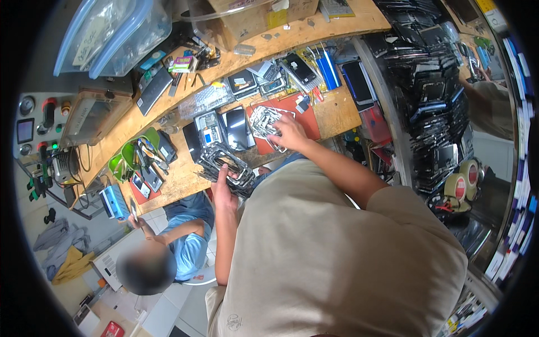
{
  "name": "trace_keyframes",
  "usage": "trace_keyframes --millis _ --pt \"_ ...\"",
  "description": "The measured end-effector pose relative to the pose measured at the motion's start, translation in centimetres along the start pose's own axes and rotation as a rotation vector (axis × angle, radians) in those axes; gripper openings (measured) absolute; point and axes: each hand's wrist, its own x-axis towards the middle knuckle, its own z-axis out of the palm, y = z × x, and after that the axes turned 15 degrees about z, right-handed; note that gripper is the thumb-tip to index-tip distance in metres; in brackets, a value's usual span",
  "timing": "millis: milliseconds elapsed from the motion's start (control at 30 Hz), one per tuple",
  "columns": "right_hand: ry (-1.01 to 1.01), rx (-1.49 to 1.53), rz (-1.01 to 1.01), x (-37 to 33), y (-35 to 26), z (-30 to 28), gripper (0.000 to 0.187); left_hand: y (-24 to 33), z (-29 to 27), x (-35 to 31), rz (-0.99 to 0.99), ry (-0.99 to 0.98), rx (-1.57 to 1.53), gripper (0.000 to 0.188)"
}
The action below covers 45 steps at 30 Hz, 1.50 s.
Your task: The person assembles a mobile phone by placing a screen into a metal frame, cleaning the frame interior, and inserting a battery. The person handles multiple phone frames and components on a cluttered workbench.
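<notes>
A: What's in the left hand (223, 194)?

B: A bunch of black frames (224, 160), phone-shaped, gripped with the thumb on top — right by the near edge of the wooden bench (342, 112).

A: And the right hand (291, 133)?

B: Bent over a heap of white frames (263, 119) on a red mat (310, 119). Whether it pinches one, I can't tell.

A: Between the two?

B: A glossy black panel (236, 128), flat beside the mat.

A: Anyone nearby?

B: A co-worker in a blue shirt (191, 250), at left — and dark devices (429, 106) are piled high at right.
</notes>
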Motion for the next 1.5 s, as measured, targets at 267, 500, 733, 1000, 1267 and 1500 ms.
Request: trace_keyframes --millis 267,500,733,1000,1267,1500 --pt "-0.196 -0.031 -0.068 2.8 1.0 -1.9 0.02 -2.7 5.4 -2.0 0.053 0.112 0.012 0.011" --pt "-0.312 -0.205 -0.318 3.5 2.8 -2.8 0.02 -3.7 6.9 -3.1 0.091 0.171 -0.086 0.011" --pt "0.008 0.158 -0.253 3.1 0.2 -7.7 0.012 -3.7 8.2 -3.8 0.119 0.179 -0.065 0.009" --pt "-0.544 1.091 0.261 0.4 -7.0 -20.3 0.027 0.2 12.2 -5.1 0.259 0.148 -0.056 0.014" --pt "-0.7 1.105 0.248 -1.5 -10.3 -24.5 0.025 5.7 15.2 -7.3 0.523 0.073 -0.143 0.03" --pt "-0.701 1.135 0.238 -1.8 -10.6 -25.3 0.021 7.6 16.1 -9.6 0.591 0.046 -0.126 0.031"
